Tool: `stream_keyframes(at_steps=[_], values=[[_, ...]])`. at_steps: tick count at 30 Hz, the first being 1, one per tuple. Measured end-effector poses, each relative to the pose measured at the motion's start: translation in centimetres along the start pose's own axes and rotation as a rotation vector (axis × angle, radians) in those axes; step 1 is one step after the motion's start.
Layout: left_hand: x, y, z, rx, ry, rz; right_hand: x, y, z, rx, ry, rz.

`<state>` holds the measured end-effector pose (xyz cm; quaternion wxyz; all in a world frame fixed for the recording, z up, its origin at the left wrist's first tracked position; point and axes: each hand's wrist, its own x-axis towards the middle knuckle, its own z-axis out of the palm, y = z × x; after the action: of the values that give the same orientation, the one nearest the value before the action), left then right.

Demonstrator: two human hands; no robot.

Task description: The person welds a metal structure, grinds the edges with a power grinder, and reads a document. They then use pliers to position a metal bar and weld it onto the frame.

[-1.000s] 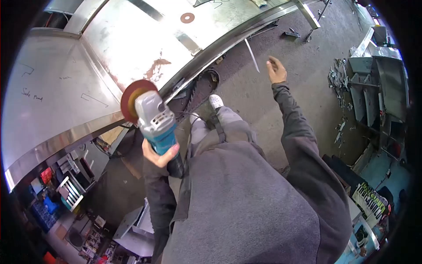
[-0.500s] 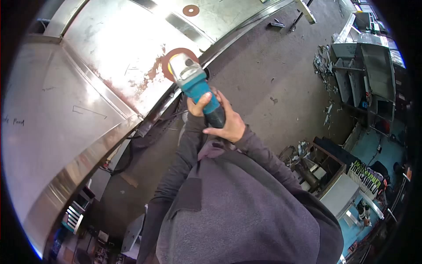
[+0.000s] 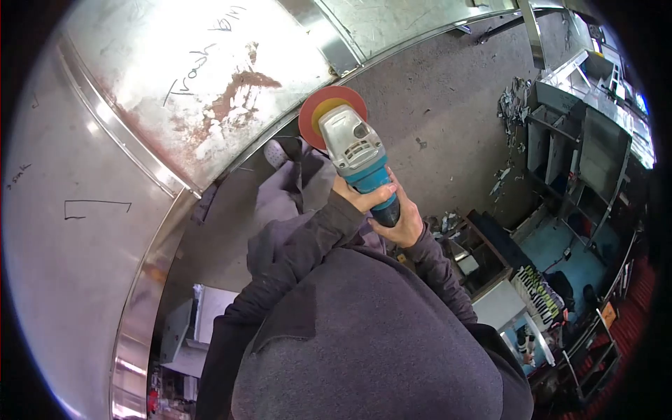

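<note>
Both hands hold a teal and silver angle grinder (image 3: 357, 150) in front of my body. Its reddish disc (image 3: 308, 124), yellow at the centre, points up and to the left, just off the bench edge. My left hand (image 3: 360, 196) is wrapped round the teal body, thumb across the top. Behind it, my right hand (image 3: 404, 222) grips the dark rear end of the grinder. Beside the disc lies the sheet-metal bench top (image 3: 161, 42), with dark handwriting and a patch of reddish-brown dust (image 3: 241, 91).
A folded metal rim (image 3: 150, 287) edges the bench on the left. Metal scraps (image 3: 514, 105) lie on the brown floor (image 3: 434, 119). To the right stand a grey metal cabinet (image 3: 602, 154) and a frame holding scraps (image 3: 483, 259). A pale box (image 3: 210, 304) sits lower left.
The grinder has moved right and down, and its disc has come from over the bench top to beyond its edge. The view has shifted; more handwriting shows. Both hands keep their grip.
</note>
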<state>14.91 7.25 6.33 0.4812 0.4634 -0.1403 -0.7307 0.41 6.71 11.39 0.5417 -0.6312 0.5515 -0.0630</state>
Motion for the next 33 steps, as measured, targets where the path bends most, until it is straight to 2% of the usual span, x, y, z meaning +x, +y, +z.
stream_keyframes(at_steps=[4, 9, 19, 33], values=[[0.6, 1.5, 0.0, -0.001, -0.002, 0.021, 0.7, -0.3, -0.3, 0.049, -0.055, 0.094], [0.8, 2.1, -0.7, 0.012, 0.072, 0.088, 1.4, -0.9, 0.0, 0.071, -0.094, 0.087], [1.2, 2.1, -0.9, -0.074, 0.061, 0.045, 2.2, -1.8, -0.3, 0.051, -0.12, 0.112], [1.2, 1.5, -1.4, 0.0, 0.015, 0.003, 1.9, -2.0, 0.0, 0.076, -0.104, 0.175]])
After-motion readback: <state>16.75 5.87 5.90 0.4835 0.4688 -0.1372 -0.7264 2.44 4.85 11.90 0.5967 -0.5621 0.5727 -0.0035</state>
